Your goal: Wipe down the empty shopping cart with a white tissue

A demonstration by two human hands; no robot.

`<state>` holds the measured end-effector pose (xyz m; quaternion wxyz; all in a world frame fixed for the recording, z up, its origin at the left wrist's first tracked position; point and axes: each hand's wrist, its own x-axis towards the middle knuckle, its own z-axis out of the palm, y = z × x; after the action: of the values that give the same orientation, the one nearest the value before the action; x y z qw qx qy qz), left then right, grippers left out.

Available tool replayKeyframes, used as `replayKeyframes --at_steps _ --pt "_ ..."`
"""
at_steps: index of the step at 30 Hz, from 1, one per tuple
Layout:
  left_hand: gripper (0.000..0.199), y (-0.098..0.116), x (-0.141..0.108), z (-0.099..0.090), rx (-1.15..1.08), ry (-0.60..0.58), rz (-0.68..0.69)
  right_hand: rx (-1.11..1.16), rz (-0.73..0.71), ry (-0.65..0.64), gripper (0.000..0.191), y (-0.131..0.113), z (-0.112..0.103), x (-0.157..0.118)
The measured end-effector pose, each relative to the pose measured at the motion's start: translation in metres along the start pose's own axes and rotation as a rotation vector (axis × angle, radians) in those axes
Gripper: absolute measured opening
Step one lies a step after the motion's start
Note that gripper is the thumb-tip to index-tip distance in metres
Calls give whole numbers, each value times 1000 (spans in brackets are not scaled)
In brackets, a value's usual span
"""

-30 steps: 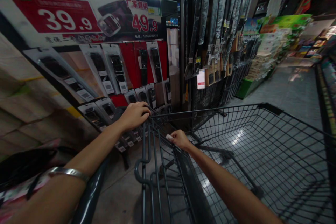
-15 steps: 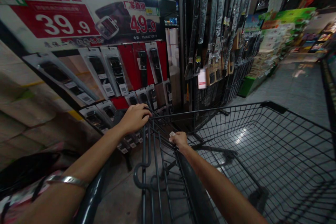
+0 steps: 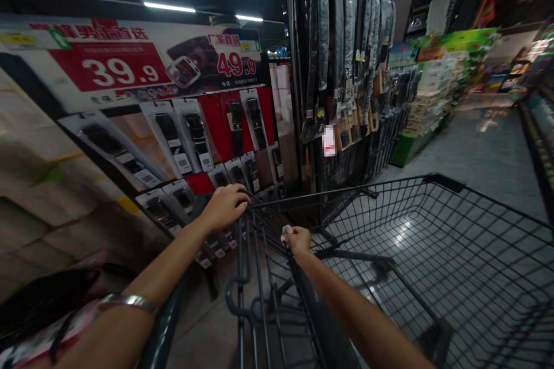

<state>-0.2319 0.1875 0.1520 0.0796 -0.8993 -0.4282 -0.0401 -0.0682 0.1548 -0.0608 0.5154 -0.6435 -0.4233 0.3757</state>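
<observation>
My left hand (image 3: 226, 206) is wrapped over the top corner of a black wire shopping cart (image 3: 346, 189). A silver bracelet (image 3: 128, 301) circles that wrist. In my right hand (image 3: 299, 240) the fingers pinch a small crumpled white tissue (image 3: 286, 233), at the cart's bar near the folding seat frame (image 3: 259, 277). The tissue shows just past the fingertips; whether it touches the bar I cannot tell. The cart's basket stretches to the right of both hands, and its dark handle (image 3: 162, 328) runs below my left forearm.
A display board (image 3: 130, 63) with packaged belts (image 3: 194, 132) stands just beyond my left hand. Plastic-wrapped belts (image 3: 341, 40) hang on a rack ahead. Stacked packages (image 3: 437, 86) line the tiled aisle (image 3: 489, 138) at right. Wrapped bundles (image 3: 34, 173) are piled at left.
My view has tilted up, so the display sits lower in the picture. My left hand keeps its hold on the cart corner, and my right hand still pinches the tissue.
</observation>
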Motion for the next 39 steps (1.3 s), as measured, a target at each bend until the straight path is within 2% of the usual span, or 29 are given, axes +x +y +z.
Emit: replayKeyframes --at_steps 4,9,12,14,17,23,27,30,32,34,37,39 --pt "33 1 -1 0 1 -8 -4 85 6 29 11 -20 10 -6" --pt "31 1 -1 1 8 -4 -15 396 104 -70 17 -55 18 -10" --pt "31 0 -1 2 7 9 -6 534 31 -150 17 -76 20 -10" --pt "32 0 -1 3 6 14 1 528 -38 -178 16 -83 21 -9" --pt "32 0 -1 3 4 17 0 379 -75 -152 13 -79 21 -6" --pt "33 0 -1 3 18 11 7 -28 -70 -79 21 -37 8 -1" --pt "33 -2 -1 4 18 19 31 -150 -41 -99 22 -20 -5 -4" --pt "32 -5 0 4 9 42 52 -204 -122 -129 25 -18 -17 -10" --pt "31 -5 1 4 5 58 66 -328 -228 -155 27 -21 -27 -15" --pt "32 -2 1 3 21 73 70 -477 -282 -129 26 -25 -40 -20" --pt "35 4 -2 0 47 99 64 -596 -186 -22 21 -33 -62 -26" --pt "37 6 -5 -3 11 135 59 -605 -100 -65 15 -38 -75 -32"
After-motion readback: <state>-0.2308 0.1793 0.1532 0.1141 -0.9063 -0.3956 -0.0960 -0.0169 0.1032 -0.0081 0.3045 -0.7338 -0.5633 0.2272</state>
